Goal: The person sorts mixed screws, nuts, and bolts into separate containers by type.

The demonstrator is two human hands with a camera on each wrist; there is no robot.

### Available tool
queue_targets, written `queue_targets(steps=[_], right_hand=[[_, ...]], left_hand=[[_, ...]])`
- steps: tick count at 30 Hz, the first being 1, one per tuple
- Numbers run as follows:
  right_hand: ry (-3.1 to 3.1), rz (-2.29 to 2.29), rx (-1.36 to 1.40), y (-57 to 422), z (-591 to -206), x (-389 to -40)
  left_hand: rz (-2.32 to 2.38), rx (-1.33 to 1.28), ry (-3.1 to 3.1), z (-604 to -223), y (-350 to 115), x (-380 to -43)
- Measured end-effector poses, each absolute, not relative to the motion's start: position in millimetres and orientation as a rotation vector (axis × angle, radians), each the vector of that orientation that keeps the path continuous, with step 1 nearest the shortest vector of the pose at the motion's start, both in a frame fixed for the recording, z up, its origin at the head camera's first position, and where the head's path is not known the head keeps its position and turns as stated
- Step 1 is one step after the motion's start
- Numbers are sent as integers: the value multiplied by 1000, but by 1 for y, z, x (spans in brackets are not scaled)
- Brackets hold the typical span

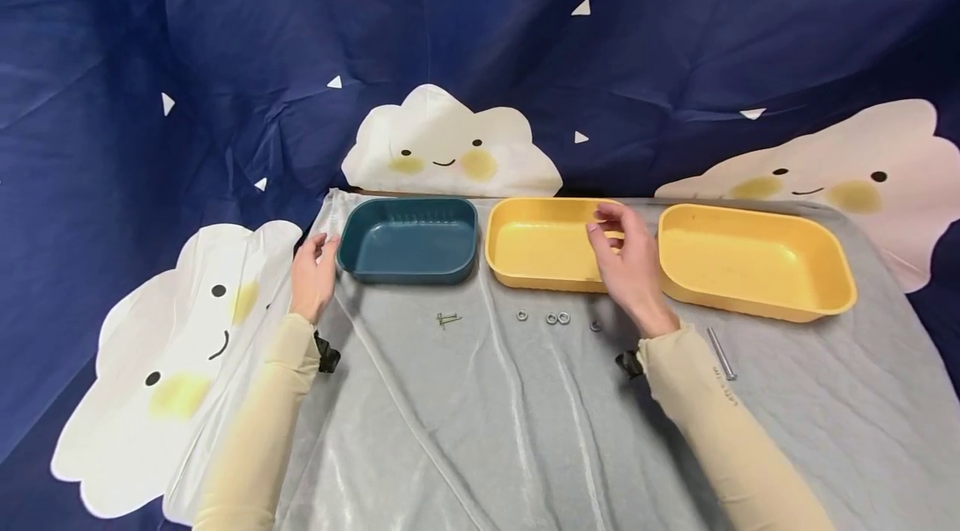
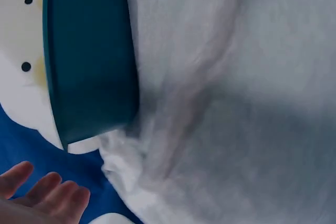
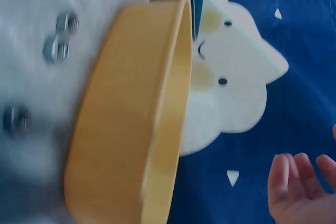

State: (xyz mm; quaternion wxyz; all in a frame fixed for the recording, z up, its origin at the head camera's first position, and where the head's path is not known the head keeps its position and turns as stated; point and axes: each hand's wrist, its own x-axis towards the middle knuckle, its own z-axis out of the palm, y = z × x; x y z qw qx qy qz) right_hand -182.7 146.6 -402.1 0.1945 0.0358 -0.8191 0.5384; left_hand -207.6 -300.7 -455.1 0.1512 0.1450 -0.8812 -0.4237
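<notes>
Middle yellow tray: The plastic tray (image 1: 536, 243) stood upright at the table's far side, its long axis running left to right and its open top facing up.
Right hand: The hand (image 1: 630, 260) hung over the tray's right end, thumb set apart from loosely bent fingers, with nothing seen in its grasp.
Teal tray: The smaller tray (image 1: 408, 243) stood just to the left, its long axis also running left to right.
Left hand: The hand (image 1: 313, 274) was poised beside the teal tray's left end, fingers relaxed and holding nothing visible; the left wrist view showed the fingertips clear of the wall.
Sound handling: By judgment, a tray was best steadied by its end walls, kept level and lowered clear of loose hardware; a nut called for a thumb-and-fingertip pinch from above, without raking its neighbors.
Hex nuts: Four lay in a loose row on the near side of the middle yellow tray, two of them a close pair (image 1: 558, 318).
Small screws: A little cluster (image 1: 447, 318) lay in front of the teal tray, its exact count too fine to tell.
Right yellow tray: It (image 1: 750, 256) sat askew, the right end of its long axis angled nearer the person.
Long bolt: It (image 1: 720, 352) lay before that tray, head toward the person, shank pointing away and slightly left.
Setting: Gray cloth (image 1: 450, 381) covered the table before a navy cloud-print backdrop (image 1: 285, 6).
</notes>
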Motion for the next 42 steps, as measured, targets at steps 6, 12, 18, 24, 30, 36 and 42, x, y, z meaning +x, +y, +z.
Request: queue_targets(steps=[6, 12, 18, 24, 30, 36, 42], right_hand=[[-2267, 1702, 110, 116, -413, -176], [-2296, 1964, 203, 84, -430, -166], [-2372, 2090, 231, 54, -449, -162], [-2510, 2011, 312, 28, -450, -152], [-2589, 1965, 348, 7, -481, -158], [-2643, 1868, 340, -5, -492, -157], [-2716, 1700, 429, -13, -501, -157]], left_hand=[[-1405, 602, -2469, -468, -302, -209], [-1745, 783, -2242, -474, -298, -215], [-1998, 835, -2001, -478, -294, -222], [-2089, 853, -1963, -481, -295, -224], [-2155, 855, -1945, -483, -294, -225], [-2174, 872, -1939, -485, -294, -225], [-2155, 883, -1965, -487, -293, -224]])
